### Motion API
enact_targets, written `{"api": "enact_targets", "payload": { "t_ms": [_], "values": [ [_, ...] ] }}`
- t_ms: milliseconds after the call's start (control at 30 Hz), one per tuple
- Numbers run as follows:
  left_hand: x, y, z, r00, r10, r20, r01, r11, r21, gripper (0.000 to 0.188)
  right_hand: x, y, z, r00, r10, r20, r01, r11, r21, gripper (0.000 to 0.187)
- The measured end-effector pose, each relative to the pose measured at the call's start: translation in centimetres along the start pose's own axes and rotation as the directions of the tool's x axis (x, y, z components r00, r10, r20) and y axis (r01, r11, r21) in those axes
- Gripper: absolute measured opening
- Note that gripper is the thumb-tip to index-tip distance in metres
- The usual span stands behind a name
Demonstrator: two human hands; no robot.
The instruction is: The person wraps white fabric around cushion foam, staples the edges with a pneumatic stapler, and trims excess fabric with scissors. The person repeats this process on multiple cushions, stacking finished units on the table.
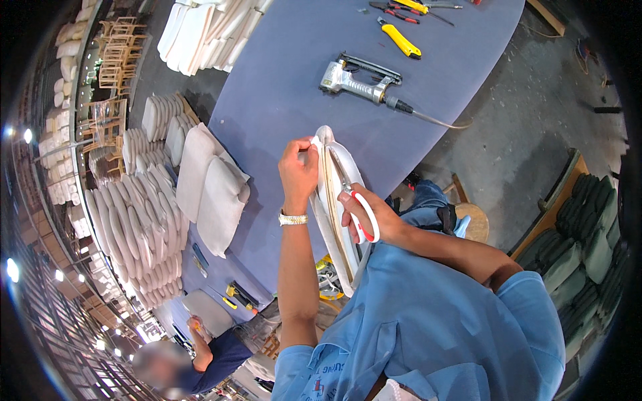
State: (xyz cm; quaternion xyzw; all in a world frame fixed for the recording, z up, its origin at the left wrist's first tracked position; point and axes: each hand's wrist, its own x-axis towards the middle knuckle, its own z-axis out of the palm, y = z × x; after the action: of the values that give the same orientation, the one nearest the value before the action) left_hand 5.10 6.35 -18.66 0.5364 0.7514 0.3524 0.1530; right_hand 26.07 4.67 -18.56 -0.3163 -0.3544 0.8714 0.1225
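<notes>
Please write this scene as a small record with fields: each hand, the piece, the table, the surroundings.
Left hand: pinches the far end of a long, narrow, white fabric-covered piece
Right hand: holds metal scissors with red-and-white handles, blades along the piece's side
Piece: narrow edge facing the camera
Table: broad blue-grey top, silver metal staple gun with hose, yellow-handled cutter
Surroundings: stacked pale padded cushions at left; co-worker in dark blue shirt, lower left

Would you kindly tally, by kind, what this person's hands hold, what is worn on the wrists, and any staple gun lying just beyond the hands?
Scissors: 1
White padded piece: 1
Metal wristband: 1
Staple gun: 1
Total: 4
</notes>
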Motion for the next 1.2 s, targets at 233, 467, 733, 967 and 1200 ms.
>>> {"api": "enact_targets", "payload": {
  "t_ms": [233,467,733,967,1200],
  "values": [
    [-1.7,1.4,0.0,1.0,0.007,-0.009,-0.007,0.997,-0.077,0.006,0.0,-2.8,-4.2,0.97,-0.172,-0.172,0.156,0.983,-0.099,0.038],
    [-3.5,1.8,1.2,0.991,0.129,-0.039,-0.13,0.991,-0.036,0.021,1.1,-4.7,-6.5,0.893,-0.353,-0.28,0.081,0.737,-0.671,0.047],
    [-3.5,3.6,1.5,0.998,0.023,-0.05,-0.026,0.998,-0.061,0.052,5.2,-2.6,-10.6,0.88,-0.369,-0.3,0.093,0.752,-0.652,0.052],
    [2.8,-2.5,2.3,0.904,-0.342,0.257,0.421,0.813,-0.401,0.053,4.7,1.5,-4.2,0.973,-0.23,-0.015,0.211,0.914,-0.346,0.067],
    [2.9,-1.1,3.1,0.861,-0.396,0.321,0.506,0.735,-0.452,0.054,5.2,4.2,-4.4,0.97,-0.24,0.045,0.244,0.958,-0.153,0.045]
  ]
}}
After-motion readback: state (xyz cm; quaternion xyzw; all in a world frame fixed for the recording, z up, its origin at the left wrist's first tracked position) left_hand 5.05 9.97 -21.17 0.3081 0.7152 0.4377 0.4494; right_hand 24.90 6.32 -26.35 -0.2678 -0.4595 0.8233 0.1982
